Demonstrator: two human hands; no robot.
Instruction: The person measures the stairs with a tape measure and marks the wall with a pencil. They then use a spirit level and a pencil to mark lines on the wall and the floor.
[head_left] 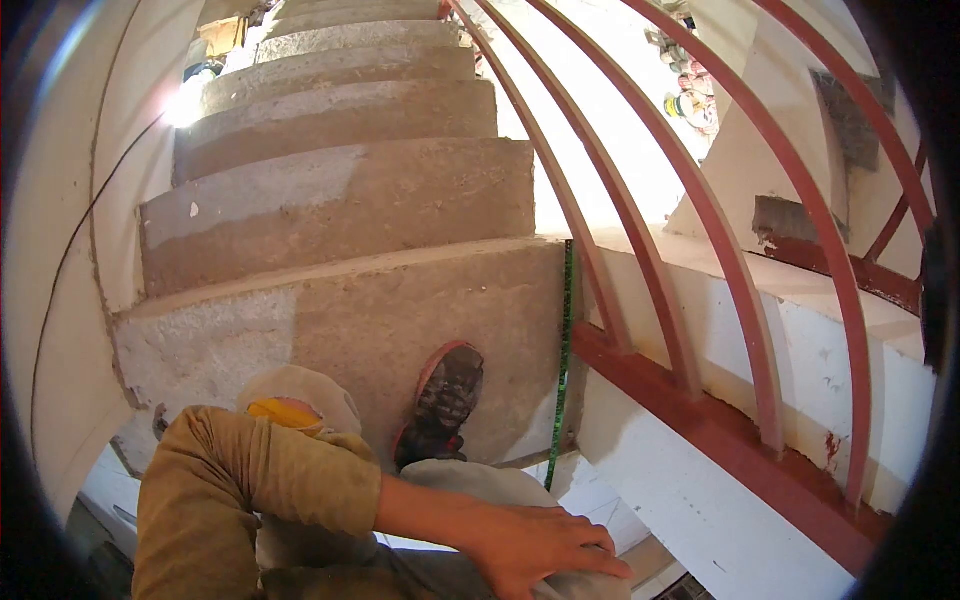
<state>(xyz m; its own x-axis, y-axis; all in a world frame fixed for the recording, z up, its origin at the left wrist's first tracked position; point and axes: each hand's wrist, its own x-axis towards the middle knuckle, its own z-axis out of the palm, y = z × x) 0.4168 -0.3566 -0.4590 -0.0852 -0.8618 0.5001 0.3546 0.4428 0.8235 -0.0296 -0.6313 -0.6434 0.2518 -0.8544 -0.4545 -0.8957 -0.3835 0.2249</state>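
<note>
Left hand: bare (545, 550), below a mustard-brown sleeve (310, 485), rested palm down over a grey-trousered knee (480, 482), fingers loosely spread; no object is seen gripped.
Right hand: not shown; its grip cannot be told.
Green strip: a long, narrow, dark-marked band (563, 370), apparently a measuring tape, is laid along the step's right side, beside the red metal railing (700, 410), apart from the hand.
Handling: judged light, thin and flexible, easily bent or slid; best pinched flat by its edges near the lower end, beside the knee.
Count: one strip, one visible black shoe with red trim (445, 400), and five long railing bars are seen; the rough concrete steps (340, 200) number at least five, the farthest hard to separate.
</note>
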